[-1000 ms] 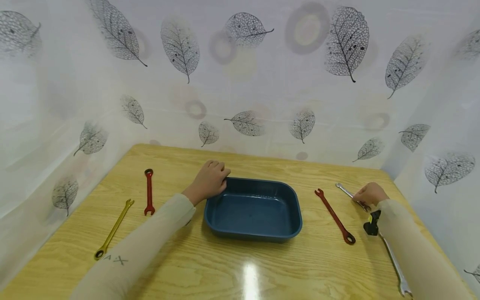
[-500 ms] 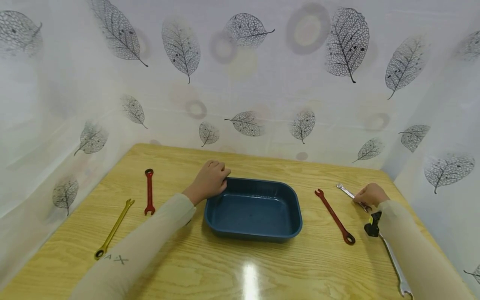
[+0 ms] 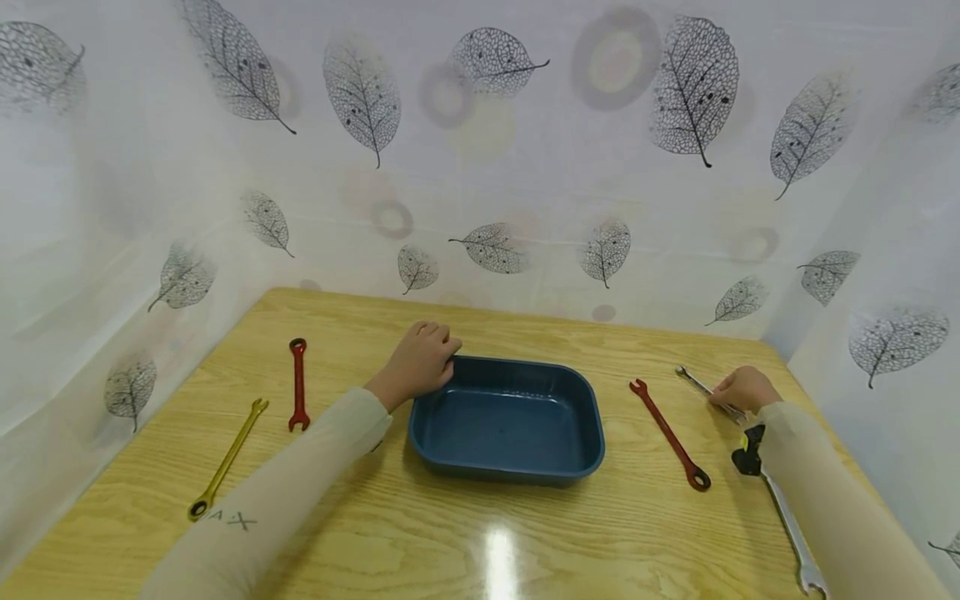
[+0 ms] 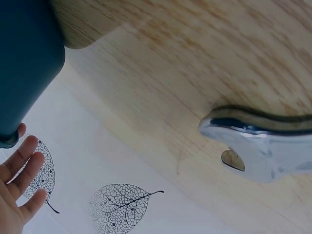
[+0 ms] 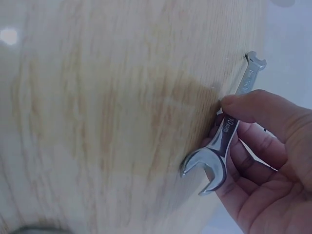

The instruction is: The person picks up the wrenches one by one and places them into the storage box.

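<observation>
My left hand (image 3: 417,360) grips the far-left corner of a dark blue rectangular tray (image 3: 506,477); in the left wrist view, its fingers (image 4: 24,170) reach the tray's rim. My right hand (image 3: 746,389) pinches a small silver double open-end wrench (image 5: 229,127) between thumb and fingers, near the table's right side. "10mm" is marked on its shank, and both open ends stick out past the grip. A larger silver wrench (image 3: 787,521) lies partly hidden under the right forearm. Left of that, a red wrench (image 3: 670,433) lies between the tray and my right hand.
On the left side of the wooden table (image 3: 420,550) lie another red wrench (image 3: 299,383) and a yellow-green wrench (image 3: 228,458). A silver wrench (image 4: 273,151) shows in the left wrist view. Leaf-patterned curtains (image 3: 525,192) enclose the table's back and sides.
The small silver wrench has shifted slightly right and turned a little in my right hand. My left hand and the tray stay put.
</observation>
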The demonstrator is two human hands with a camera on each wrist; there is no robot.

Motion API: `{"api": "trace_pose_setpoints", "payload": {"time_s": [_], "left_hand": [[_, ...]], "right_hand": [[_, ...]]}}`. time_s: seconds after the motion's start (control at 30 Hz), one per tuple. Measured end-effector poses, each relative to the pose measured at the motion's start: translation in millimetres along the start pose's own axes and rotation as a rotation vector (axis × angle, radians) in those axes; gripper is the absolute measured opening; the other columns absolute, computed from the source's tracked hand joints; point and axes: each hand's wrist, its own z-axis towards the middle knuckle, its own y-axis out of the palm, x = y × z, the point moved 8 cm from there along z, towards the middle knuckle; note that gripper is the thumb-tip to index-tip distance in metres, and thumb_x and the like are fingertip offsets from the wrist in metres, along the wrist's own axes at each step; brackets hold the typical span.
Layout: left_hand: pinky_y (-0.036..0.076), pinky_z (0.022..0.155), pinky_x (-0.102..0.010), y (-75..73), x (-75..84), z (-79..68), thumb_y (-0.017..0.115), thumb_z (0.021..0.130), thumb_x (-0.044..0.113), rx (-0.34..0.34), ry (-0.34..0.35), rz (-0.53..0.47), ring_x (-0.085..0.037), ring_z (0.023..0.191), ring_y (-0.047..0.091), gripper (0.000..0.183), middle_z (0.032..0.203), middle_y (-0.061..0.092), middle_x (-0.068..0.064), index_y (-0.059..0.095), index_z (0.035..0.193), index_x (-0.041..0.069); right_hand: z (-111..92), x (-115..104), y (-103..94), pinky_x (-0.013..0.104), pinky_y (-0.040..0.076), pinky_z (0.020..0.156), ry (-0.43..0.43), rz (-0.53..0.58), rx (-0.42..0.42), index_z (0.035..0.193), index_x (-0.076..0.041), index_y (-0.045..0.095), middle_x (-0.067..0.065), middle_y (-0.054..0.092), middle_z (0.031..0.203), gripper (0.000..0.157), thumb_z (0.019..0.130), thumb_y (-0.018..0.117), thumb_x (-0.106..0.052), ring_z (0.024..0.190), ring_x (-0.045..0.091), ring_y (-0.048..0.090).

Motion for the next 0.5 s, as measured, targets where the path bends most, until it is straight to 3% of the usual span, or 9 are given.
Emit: {"api": "trace_pose_setpoints", "payload": {"time_s": [0.23,0.5], "left_hand": [[0.044,0.093,-0.044,1.5,0.4,0.5,0.061,0.085,0.019,-0.023,-0.007,0.004,-0.026,0.090,0.057,0.016,0.093,0.061,-0.008,0.064,0.098,0.011],[0.046,0.091,-0.043,-0.2,0.1,0.2,0.061,0.084,0.018,0.010,0.000,-0.002,-0.025,0.088,0.058,0.015,0.090,0.061,-0.008,0.065,0.096,0.011]], "right_hand": [[-3.4,-4.6,-3.5,0.033,0.045,0.056,0.005,-0.024,0.009,0.080,0.009,0.070,0.018,0.068,0.076,0.022,0.082,0.066,-0.012,0.058,0.016,0.052],[-3.7,-5.3,-5.4,0.031,0.046,0.055,-0.001,-0.060,0.041,0.085,0.009,0.071,0.010,0.069,0.069,0.024,0.079,0.070,-0.014,0.059,0.015,0.056]]}}
